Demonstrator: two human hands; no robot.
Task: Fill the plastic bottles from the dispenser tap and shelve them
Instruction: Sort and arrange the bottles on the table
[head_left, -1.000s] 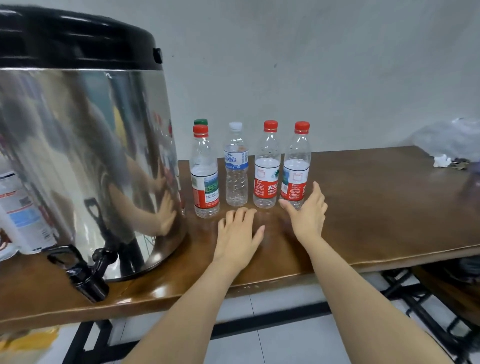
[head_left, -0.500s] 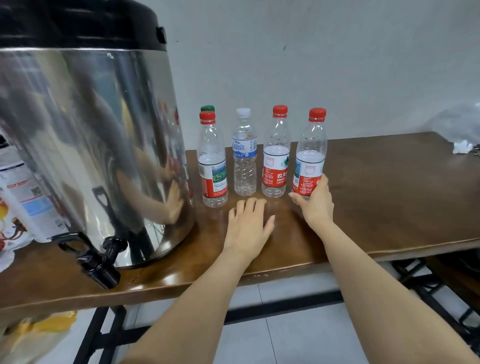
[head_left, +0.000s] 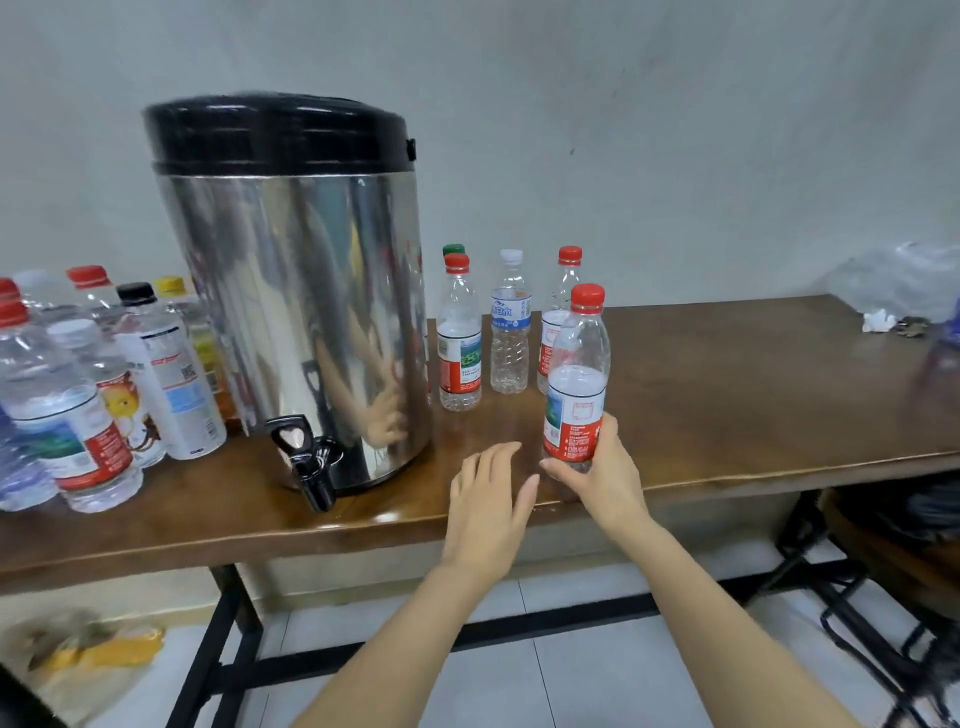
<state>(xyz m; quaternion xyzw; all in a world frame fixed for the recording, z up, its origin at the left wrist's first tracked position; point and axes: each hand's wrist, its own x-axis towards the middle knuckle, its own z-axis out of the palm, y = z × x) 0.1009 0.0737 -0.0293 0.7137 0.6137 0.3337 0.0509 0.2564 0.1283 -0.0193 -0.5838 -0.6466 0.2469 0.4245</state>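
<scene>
Five bottles sit right of one steel dispenser (head_left: 291, 291): four standing bottles (head_left: 511, 332) cluster on the counter (head_left: 727, 395) near the wall, and the fifth, a red-capped bottle (head_left: 577, 374), is upright nearer the front edge, the right hand (head_left: 602, 470) with its fingers (head_left: 607, 434) curled round its lower label. One left hand (head_left: 488, 499) lies just beside it, palm down, fingers straight, holding nothing. Perhaps eight blurred bottles (head_left: 67, 415) crowd the dispenser's other side, by its single black tap (head_left: 311, 467).

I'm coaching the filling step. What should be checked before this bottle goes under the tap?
1. Grip secure: right hand grips the held bottle at its label: ok.
2. Cap removed: red cap is on: not ok.
3. Free hand: left hand is open, holding nothing: ok.
4. Access: nothing stands before the dispenser tap: ok.
5. Bottle empty: cannot tell.
</scene>
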